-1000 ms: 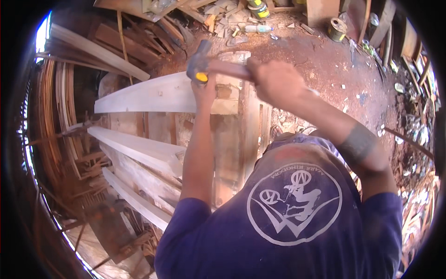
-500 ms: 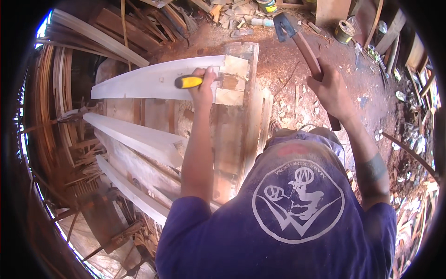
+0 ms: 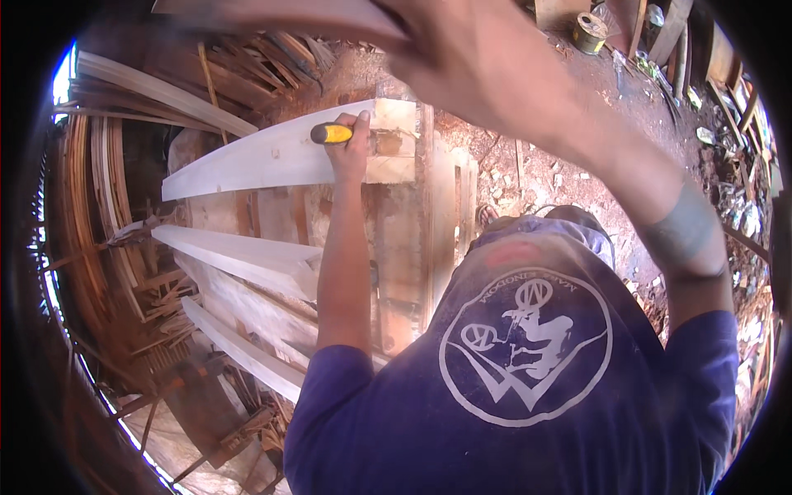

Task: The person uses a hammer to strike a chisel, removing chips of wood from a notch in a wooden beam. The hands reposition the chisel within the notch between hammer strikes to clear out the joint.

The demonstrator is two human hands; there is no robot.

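Note:
My left hand (image 3: 351, 153) is closed round a chisel with a yellow and black handle (image 3: 332, 134). The hand stands over a long pale board (image 3: 256, 157), close to its right end, where a darker cut patch (image 3: 389, 143) shows; the chisel's blade is hidden. High at the top of the view, my right hand (image 3: 466, 62) grips the wooden handle of a hammer (image 3: 330, 18), raised above the bench and smeared by motion. The hammer's head cannot be made out now.
More pale boards (image 3: 235, 256) lie nearer on the wooden bench (image 3: 404, 247). Stacked timber (image 3: 91, 190) stands at the left. Wood chips (image 3: 569, 198) litter the ground right of the bench, and a tin can (image 3: 590, 33) stands at the far right.
My right hand has swung up and to the left with the hammer, now across the top of the view. My left hand still holds the chisel at the board's end.

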